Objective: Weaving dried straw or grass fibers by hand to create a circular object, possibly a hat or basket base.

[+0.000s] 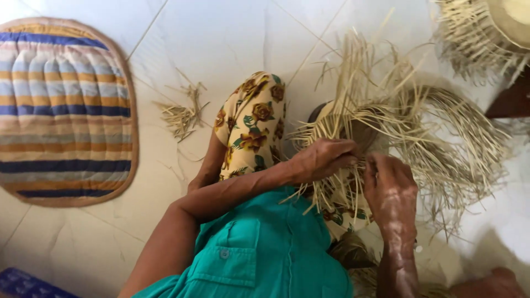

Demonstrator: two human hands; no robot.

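I judge the weave (353,127) at centre right barely begun; my left hand (323,157) and right hand (389,185) both pinch strands, many loose straws (452,143) left unwoven.

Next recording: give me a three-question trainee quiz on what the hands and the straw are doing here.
1. True or false: both hands grip the loose straw strands of the half-woven piece.
2. Which hand lies nearer the flowered knee? A) left hand B) right hand C) neither hand
3. Fill in: the striped quilted mat lies on the pale tiled ____.

Key
1. True: both sets of fingers close on strands where the weave meets the loose ends.
2. A.
3. Floor; a small pile of straw scraps lies between mat and knee.
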